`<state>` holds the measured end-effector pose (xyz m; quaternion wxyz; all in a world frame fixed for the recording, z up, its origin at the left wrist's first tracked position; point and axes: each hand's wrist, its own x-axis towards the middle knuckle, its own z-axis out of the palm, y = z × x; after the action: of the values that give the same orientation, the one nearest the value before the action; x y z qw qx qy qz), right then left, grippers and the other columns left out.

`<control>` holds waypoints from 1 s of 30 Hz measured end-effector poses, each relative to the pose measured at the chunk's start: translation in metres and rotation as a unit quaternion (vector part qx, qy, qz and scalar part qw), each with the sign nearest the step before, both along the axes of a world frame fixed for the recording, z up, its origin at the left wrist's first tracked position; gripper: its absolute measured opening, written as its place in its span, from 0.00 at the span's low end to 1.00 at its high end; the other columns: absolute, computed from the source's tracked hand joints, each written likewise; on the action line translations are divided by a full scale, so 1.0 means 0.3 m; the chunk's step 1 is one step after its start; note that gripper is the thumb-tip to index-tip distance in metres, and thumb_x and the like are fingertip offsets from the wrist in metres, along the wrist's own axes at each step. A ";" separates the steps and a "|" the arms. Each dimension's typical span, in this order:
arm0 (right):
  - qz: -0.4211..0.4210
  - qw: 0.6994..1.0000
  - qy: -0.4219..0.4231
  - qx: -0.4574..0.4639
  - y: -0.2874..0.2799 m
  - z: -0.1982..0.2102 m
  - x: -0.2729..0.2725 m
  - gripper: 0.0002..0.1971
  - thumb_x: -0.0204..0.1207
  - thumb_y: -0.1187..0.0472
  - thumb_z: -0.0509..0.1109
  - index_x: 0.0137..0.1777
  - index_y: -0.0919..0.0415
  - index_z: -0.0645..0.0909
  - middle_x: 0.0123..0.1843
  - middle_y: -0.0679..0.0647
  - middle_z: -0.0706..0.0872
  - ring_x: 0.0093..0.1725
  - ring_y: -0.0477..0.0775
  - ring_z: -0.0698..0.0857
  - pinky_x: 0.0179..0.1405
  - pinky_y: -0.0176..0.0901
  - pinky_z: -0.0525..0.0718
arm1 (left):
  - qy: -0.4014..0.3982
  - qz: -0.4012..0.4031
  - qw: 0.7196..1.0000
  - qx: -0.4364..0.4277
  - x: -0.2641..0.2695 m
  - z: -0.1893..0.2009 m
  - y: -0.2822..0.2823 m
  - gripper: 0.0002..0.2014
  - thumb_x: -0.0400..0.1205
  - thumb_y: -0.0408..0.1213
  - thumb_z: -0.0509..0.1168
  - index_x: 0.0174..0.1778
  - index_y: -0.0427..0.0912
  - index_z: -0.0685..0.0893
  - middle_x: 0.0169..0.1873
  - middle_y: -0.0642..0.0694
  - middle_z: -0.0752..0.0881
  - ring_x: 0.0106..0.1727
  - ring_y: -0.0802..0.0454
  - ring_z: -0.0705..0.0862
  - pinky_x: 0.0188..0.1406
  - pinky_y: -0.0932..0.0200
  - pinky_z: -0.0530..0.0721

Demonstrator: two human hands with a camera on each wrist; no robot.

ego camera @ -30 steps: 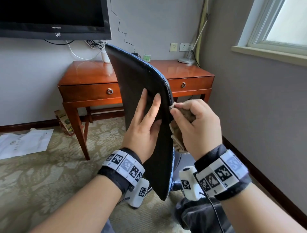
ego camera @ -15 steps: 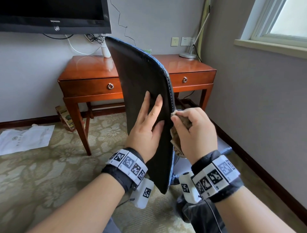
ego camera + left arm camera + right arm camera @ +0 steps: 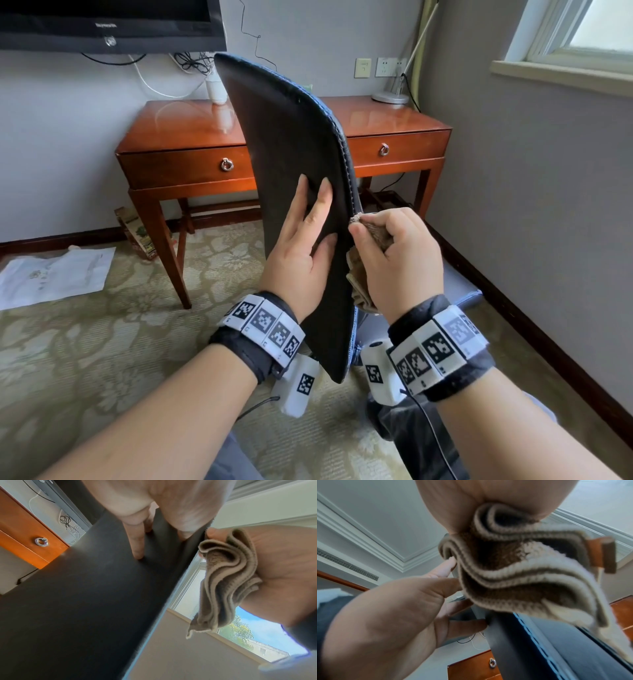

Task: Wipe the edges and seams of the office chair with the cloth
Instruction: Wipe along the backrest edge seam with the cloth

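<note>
A furnished bedroom or hotel-style room, not a workplace. A polished reddish wooden table (image 3: 191, 126) with two ring-pull drawers stands against a pale wall under a wall-mounted television (image 3: 102, 24), with loose cables, wall sockets (image 3: 383, 66) and a desk lamp base (image 3: 390, 97) nearby. The floor is covered in beige floral-patterned carpet (image 3: 85, 342) with dark wooden skirting, and a white-framed window (image 3: 582, 34) sits in the right wall.
</note>
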<state>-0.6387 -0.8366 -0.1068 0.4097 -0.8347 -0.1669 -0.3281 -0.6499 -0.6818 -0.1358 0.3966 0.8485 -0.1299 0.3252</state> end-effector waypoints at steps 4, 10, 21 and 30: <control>-0.003 1.000 0.005 0.018 -0.001 -0.027 0.011 0.07 0.83 0.52 0.73 0.53 0.54 0.87 0.49 0.42 0.84 0.49 0.37 0.80 0.48 0.17 0.73 | 0.016 -0.006 1.000 -0.020 0.007 0.001 -0.014 0.40 0.91 0.35 0.65 0.88 0.72 0.50 0.91 0.61 0.48 0.84 0.83 0.45 0.74 0.87 0.52; 0.012 1.000 0.009 -0.006 -0.011 -0.029 0.050 0.08 0.82 0.50 0.73 0.54 0.51 0.88 0.50 0.42 0.85 0.49 0.38 0.82 0.50 0.25 0.76 | 0.071 -0.018 0.987 -0.142 0.030 -0.004 -0.034 0.38 0.90 0.44 0.66 0.84 0.82 0.53 0.90 0.66 0.56 0.87 0.75 0.54 0.84 0.73 0.58; 0.039 0.988 0.092 0.118 -0.142 -0.105 0.157 0.02 0.80 0.51 0.77 0.49 0.44 0.90 0.47 0.41 0.91 0.50 0.41 0.89 0.55 0.50 0.88 | 0.270 -0.116 0.864 -0.408 0.144 -0.054 -0.068 0.42 0.73 0.70 0.77 0.74 0.97 0.55 0.85 0.59 0.72 0.83 0.37 0.74 0.68 0.14 0.75; 0.027 0.980 0.093 0.174 -0.224 -0.127 0.191 0.01 0.80 0.53 0.78 0.49 0.46 0.91 0.47 0.44 0.92 0.50 0.47 0.91 0.54 0.57 0.89 | 0.278 -0.101 0.861 -0.413 0.238 -0.052 -0.185 0.47 0.68 0.72 0.79 0.73 0.98 0.53 0.86 0.64 0.67 0.84 0.41 0.72 0.68 0.15 0.76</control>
<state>-0.5815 -0.9038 -0.1448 0.5713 -0.7727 -0.0904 -0.2616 -0.5786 -0.7373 -0.1512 0.7611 0.6443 0.0471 0.0583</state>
